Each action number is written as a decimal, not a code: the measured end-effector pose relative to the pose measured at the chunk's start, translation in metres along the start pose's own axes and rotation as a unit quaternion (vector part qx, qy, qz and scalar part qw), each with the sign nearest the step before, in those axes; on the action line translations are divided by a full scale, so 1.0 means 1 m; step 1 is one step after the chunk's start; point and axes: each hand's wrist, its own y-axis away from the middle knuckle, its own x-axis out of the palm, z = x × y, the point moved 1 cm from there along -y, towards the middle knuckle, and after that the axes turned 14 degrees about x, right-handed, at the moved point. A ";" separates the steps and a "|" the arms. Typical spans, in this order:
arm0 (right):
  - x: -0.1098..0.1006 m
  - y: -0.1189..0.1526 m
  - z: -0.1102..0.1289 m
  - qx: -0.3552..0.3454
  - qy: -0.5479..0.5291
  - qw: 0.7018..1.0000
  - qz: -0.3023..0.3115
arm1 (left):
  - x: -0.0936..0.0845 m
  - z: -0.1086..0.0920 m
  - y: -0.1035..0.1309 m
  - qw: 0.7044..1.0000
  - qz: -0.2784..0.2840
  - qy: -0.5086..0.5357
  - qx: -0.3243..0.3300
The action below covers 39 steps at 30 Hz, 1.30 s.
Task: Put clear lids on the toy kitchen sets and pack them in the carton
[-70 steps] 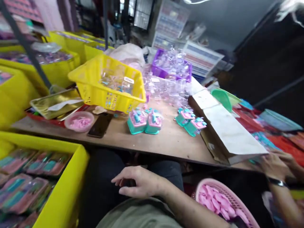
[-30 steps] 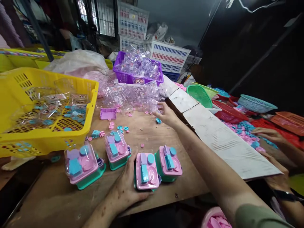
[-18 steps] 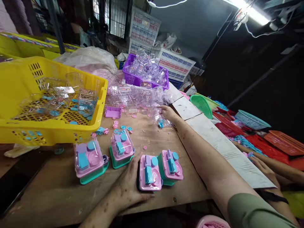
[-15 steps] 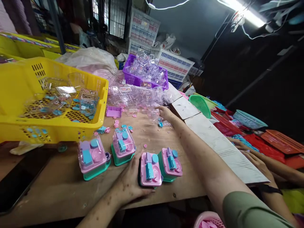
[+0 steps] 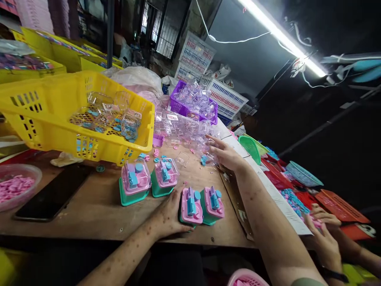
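My left hand (image 5: 170, 216) is wrapped round the side of a pink-topped box (image 5: 191, 206) with a green base, near the table's front edge. A similar box (image 5: 213, 204) stands just right of it. Two more, a left one (image 5: 135, 180) and a middle one (image 5: 164, 176), wear clear covers. My right hand (image 5: 224, 153) reaches out with spread fingers at the edge of a pile of clear plastic covers (image 5: 181, 129); nothing shows in its grasp. A small blue piece (image 5: 203, 160) lies to the left below it.
A yellow basket (image 5: 89, 135) with clear covers and blue parts stands left. A purple basket (image 5: 178, 105) sits behind the pile. A black phone (image 5: 55, 192) and a pink-filled bowl (image 5: 18, 186) are at left. Another person's hands (image 5: 323, 230) work at right beside a white board (image 5: 285, 202).
The view has shifted, bringing the bowl in at left. My right hand's fingers have spread beside the pile. A clear cover now lies on the table left of the blue piece.
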 end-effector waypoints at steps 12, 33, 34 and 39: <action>0.105 0.144 -0.023 -0.077 0.047 0.992 0.088 | -0.008 -0.038 0.051 0.996 -0.039 -0.071 -0.023; 0.167 0.178 -0.024 -0.292 0.262 0.897 -0.203 | -0.001 -0.042 0.052 0.986 -0.054 -0.157 -0.004; 0.169 0.179 -0.026 -0.293 0.267 0.894 -0.206 | -0.001 -0.042 0.052 0.986 -0.053 -0.157 -0.002; 0.171 0.171 -0.026 -0.286 0.287 0.893 -0.196 | 0.000 -0.039 0.053 0.987 -0.045 -0.157 0.010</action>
